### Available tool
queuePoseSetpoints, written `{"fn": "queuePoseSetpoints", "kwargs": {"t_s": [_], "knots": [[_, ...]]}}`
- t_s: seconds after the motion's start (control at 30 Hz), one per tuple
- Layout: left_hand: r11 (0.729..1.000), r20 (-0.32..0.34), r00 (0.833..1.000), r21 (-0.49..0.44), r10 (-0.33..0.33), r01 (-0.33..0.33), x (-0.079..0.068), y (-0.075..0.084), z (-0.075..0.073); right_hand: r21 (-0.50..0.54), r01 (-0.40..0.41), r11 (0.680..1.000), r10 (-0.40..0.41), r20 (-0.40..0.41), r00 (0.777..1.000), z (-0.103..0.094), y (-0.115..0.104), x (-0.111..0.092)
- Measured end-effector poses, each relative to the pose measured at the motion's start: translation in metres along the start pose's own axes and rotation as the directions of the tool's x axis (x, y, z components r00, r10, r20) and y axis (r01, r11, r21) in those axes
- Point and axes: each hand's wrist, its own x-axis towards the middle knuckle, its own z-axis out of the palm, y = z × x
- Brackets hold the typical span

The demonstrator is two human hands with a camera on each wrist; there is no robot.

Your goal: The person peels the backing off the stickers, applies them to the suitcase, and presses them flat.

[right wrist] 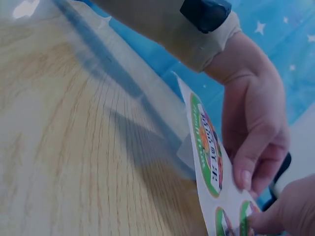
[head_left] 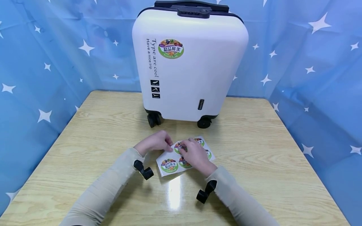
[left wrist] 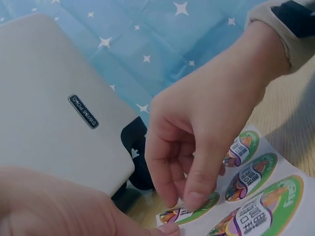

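A white sheet of round fruit stickers (head_left: 167, 154) lies tilted on the table in front of the suitcase, its near-left edge lifted in the right wrist view. My left hand (head_left: 156, 142) grips the sheet's upper left edge, thumb on top and fingers behind. Over the sheet's middle, my right hand (head_left: 195, 154) has its thumb and forefinger closed at the edge of the upper left sticker (left wrist: 209, 204). Its other fingers are curled in. The right hand partly covers several stickers in the head view.
A white suitcase (head_left: 192, 75) stands upright on black wheels at the back of the wooden table (head_left: 254, 150). One fruit sticker (head_left: 171, 49) is on its upper left front, beside printed lettering. Blue star-patterned cloth (head_left: 319, 62) hangs behind and at both sides.
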Motion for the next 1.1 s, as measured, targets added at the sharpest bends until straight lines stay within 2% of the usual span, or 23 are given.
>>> {"fn": "queuePoseSetpoints", "kwargs": {"t_s": [0.17, 0.47, 0.67, 0.9, 1.1], "knots": [[0.995, 0.024, 1.000, -0.096, 0.014, -0.011, 0.000, 0.001, 0.001, 0.010, 0.017, 1.000, -0.017, -0.021, 1.000, -0.002, -0.004, -0.002], [0.968, 0.041, 0.999, -0.252, 0.025, -0.014, -0.002, 0.004, 0.002, -0.002, 0.031, 1.000, -0.031, -0.055, 0.998, -0.004, -0.008, -0.006], [0.963, 0.012, 1.000, -0.269, 0.027, -0.022, -0.003, 0.009, 0.004, -0.003, 0.051, 0.999, -0.051, -0.099, 0.994, -0.006, -0.011, -0.007], [0.960, -0.032, 0.999, -0.279, 0.022, -0.030, -0.003, 0.011, 0.005, -0.012, 0.040, 0.999, -0.040, -0.079, 0.996, -0.009, -0.013, -0.007], [0.960, -0.072, 0.997, -0.277, 0.011, -0.031, -0.003, 0.016, 0.007, -0.042, 0.062, 0.997, -0.066, -0.089, 0.994, -0.012, -0.014, -0.007]]}}
